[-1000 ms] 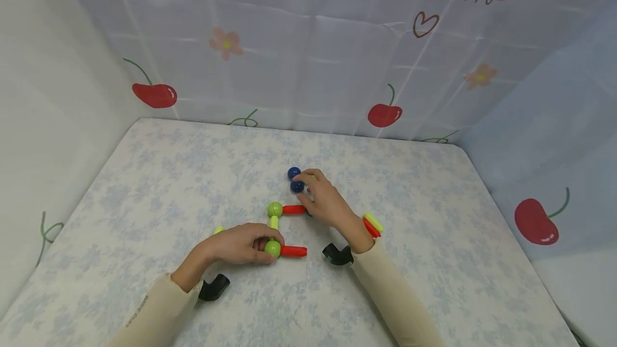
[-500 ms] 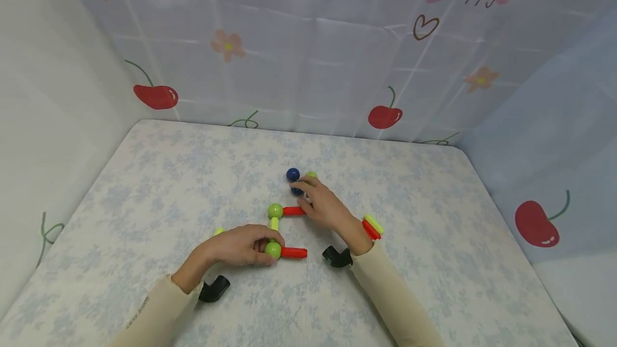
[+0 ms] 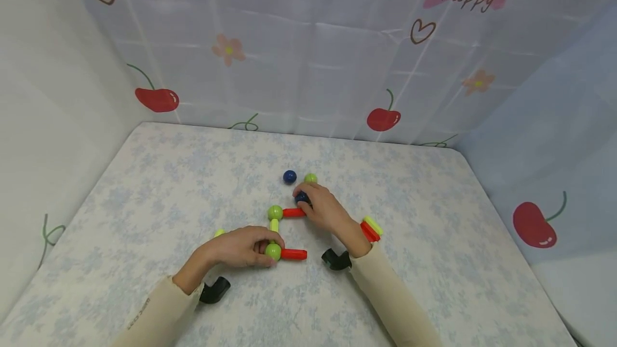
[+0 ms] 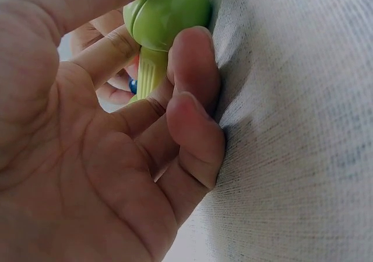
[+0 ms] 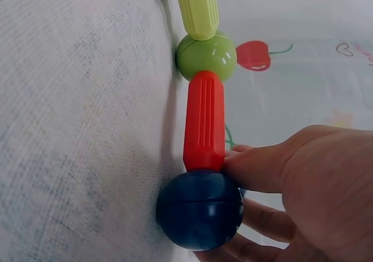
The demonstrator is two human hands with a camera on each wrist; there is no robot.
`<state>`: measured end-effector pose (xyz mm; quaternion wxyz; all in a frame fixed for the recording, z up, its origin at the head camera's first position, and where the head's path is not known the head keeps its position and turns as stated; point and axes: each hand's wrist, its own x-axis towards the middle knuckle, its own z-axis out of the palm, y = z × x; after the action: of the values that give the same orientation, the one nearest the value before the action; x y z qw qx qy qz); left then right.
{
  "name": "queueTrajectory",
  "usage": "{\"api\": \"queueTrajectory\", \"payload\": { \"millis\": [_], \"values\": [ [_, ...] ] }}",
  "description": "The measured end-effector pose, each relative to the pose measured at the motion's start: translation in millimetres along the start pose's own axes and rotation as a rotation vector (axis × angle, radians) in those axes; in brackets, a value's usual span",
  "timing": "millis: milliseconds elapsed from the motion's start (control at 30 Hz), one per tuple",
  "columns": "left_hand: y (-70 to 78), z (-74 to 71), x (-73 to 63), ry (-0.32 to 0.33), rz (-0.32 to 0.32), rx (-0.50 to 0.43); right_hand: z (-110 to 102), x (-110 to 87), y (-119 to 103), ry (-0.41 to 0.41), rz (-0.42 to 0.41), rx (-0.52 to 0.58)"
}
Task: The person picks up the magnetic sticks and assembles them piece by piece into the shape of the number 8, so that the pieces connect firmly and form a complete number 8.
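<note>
My left hand (image 3: 243, 246) grips a green ball (image 3: 272, 251), thumb on its near side. From this ball a lime rod (image 3: 274, 225) runs away to another green ball (image 3: 275, 212). A red rod (image 3: 294, 254) points right from the held ball, and a second red rod (image 3: 293, 212) from the far one. In the right wrist view, that second red rod ends in a blue ball (image 5: 200, 209), hidden by my hand in the head view. My right hand (image 3: 326, 209) curls thumb and fingers round another blue ball (image 3: 301, 197), just behind this rod.
A loose blue ball (image 3: 290, 177) and a green ball (image 3: 310, 178) lie beyond my right hand. Lime and red rods (image 3: 371, 228) lie beside my right wrist. A lime piece (image 3: 219, 232) shows behind my left hand. Both wrists carry black mounts (image 3: 215, 290).
My right fingers have closed round the nearer loose blue ball and drawn it towards me, away from the other blue ball. My left hand has kept its hold on the green ball.
</note>
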<state>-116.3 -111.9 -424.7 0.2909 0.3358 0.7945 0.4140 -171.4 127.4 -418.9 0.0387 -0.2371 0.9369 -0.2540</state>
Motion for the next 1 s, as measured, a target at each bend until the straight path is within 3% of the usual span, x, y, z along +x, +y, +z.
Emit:
{"api": "queueTrajectory", "payload": {
  "millis": [300, 667, 800, 1000],
  "values": [
    [1.5, -1.4, 0.2, -0.008, -0.005, 0.018, -9.7, -9.1, -5.8, 0.076, 0.007, 0.003],
    [3.3, -1.9, 0.3, 0.001, -0.031, 0.028, -25.9, -41.6, -6.5, 0.064, -0.007, 0.004],
    [2.0, -1.7, 0.9, 0.000, -0.026, 0.026, -31.2, -59.1, -4.5, 0.019, -0.022, 0.015],
    [1.2, -1.7, 1.1, -0.001, -0.031, 0.028, -33.0, -76.5, 0.4, -0.140, -0.088, 0.001]
  ]
}}
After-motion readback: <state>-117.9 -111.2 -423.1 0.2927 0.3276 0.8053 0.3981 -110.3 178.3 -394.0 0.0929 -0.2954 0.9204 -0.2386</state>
